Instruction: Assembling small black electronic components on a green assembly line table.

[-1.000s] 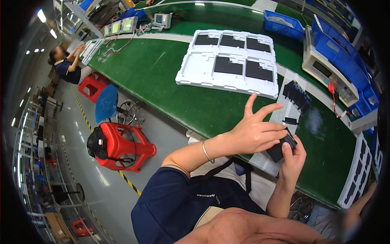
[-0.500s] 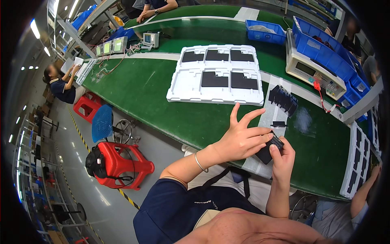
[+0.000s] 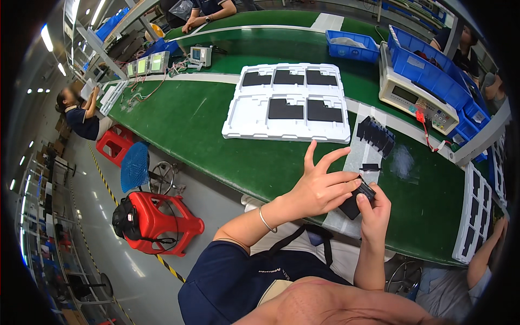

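Observation:
Near the front edge of the green table I hold a flat black piece [image 3: 351, 208] in both hands, tilted. My right hand [image 3: 376, 212] grips its right side, with the thumb pressed on the face. My left hand [image 3: 319, 187] has its fingertips at the upper edge of the piece; two of its fingers are raised and spread. Part of the piece is hidden behind my fingers. Just beyond lies a small black strip [image 3: 370, 167], and past it a row of similar black strips [image 3: 376, 135] on a pale band across the table.
A white tray [image 3: 246, 111] with several flat black pieces lies ahead. To the right stand a bench meter [image 3: 403, 93] with red leads and blue bins [image 3: 428, 67]. Another white tray [image 3: 465, 238] and a person's arm [image 3: 485, 252] are at far right. Red stools [image 3: 162, 222] stand left.
Both hands stay on the black piece with almost the same grip. The whole view has shifted very slightly. At the far left, a person's arms have moved.

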The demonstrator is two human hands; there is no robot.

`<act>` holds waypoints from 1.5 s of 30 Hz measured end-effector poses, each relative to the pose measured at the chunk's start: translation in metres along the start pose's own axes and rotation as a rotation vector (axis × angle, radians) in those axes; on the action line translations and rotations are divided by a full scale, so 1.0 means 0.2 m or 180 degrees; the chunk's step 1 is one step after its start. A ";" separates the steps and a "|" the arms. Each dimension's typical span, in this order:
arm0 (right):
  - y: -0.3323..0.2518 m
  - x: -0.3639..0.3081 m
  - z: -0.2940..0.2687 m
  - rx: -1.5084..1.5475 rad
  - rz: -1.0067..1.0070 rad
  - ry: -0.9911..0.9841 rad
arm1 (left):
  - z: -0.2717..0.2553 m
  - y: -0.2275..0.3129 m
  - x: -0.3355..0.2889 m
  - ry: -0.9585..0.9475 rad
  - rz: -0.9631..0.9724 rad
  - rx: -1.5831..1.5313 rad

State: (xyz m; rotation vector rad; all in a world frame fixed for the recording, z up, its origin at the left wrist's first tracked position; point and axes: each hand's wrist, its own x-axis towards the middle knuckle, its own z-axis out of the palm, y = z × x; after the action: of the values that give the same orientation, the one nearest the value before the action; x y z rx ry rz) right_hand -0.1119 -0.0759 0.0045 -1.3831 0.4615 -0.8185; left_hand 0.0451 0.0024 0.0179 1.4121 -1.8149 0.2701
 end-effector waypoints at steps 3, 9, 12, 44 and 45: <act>0.01 0.00 0.00 -0.0028 -0.0047 0.0016 | 0.00 0.00 0.00 -0.0010 -0.0007 0.0009; 0.00 0.00 0.00 -0.0018 0.0005 0.0020 | 0.00 0.00 0.01 -0.0007 -0.0012 -0.0013; 0.00 0.00 -0.01 -0.0042 -0.0003 0.0010 | 0.00 0.01 0.01 0.0033 -0.0033 -0.0058; -0.03 0.01 0.00 0.0416 -0.0317 -0.0096 | 0.17 0.17 -0.14 0.1086 -0.2307 -0.4690; -0.04 0.00 0.00 0.0469 -0.0328 -0.0168 | 0.17 0.18 -0.14 0.1120 -0.2254 -0.4767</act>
State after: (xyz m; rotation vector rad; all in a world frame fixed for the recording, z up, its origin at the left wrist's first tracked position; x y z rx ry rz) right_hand -0.1129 -0.0761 0.0122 -1.2963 0.2851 -0.8799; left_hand -0.0021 0.0139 -0.0129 0.6745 -0.6672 -0.9583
